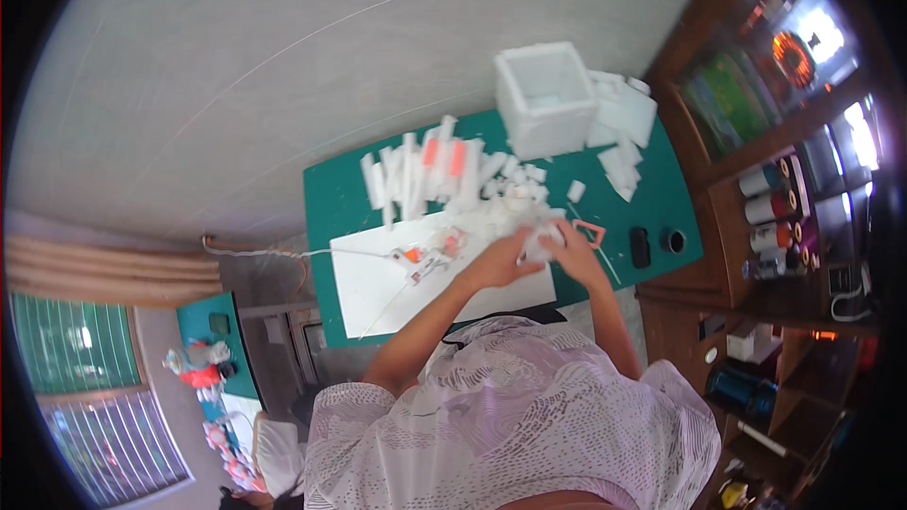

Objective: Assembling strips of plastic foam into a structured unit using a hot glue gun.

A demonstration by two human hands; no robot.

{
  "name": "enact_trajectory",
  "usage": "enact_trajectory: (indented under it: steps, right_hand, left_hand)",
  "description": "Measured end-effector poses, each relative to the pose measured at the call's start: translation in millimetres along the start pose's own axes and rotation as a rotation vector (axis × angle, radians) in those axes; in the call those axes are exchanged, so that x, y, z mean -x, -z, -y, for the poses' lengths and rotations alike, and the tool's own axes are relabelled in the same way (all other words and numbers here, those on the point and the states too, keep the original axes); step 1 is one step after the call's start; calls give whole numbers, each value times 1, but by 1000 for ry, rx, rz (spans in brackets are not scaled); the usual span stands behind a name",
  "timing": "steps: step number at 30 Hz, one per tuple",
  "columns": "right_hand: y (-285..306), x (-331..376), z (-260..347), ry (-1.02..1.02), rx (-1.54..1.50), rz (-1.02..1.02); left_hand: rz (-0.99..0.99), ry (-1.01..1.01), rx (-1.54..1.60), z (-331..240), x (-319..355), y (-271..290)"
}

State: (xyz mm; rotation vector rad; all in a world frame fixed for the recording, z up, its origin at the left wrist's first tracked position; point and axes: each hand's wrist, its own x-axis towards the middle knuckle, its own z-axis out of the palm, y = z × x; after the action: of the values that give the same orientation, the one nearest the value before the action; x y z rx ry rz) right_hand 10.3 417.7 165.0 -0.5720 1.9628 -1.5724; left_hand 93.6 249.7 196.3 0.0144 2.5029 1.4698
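Note:
Over the right part of a white board [368, 307], my two hands meet around a white foam piece [539, 246]. My left hand [503, 263] has its fingers curved against the piece's left side. From the right, my right hand [573, 253] grips it, its fingers bent over the edge. Blur and the fingers hide the piece's exact shape. Small white foam chunks [518, 196] lie heaped just beyond my hands. A reddish square frame [591, 232] rests beside my right hand. To the left on the board is an orange-and-white item [413, 256] with a cable.
A white foam box [548, 123] stands at the back right of the green table [331, 198], with broken foam sheets [624, 113] beside it. Foam strips [406, 179] lie at the back left. A black case [641, 247] and dark cup [673, 241] stand right, near a wooden cabinet [709, 246].

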Motion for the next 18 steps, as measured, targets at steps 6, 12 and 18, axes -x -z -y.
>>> enact_trajectory:
  steps: [6,12,18]
  right_hand:
    - [-99,23,27,5,346,231]
    - [-132,18,50,53,440,368]
    - [-57,-26,102,-505,-355,-577]
  left_hand:
    - [-167,100,112,56,97,-8]
    - [-258,35,146,68,143,22]
    - [-295,-13,220,69,209,71]
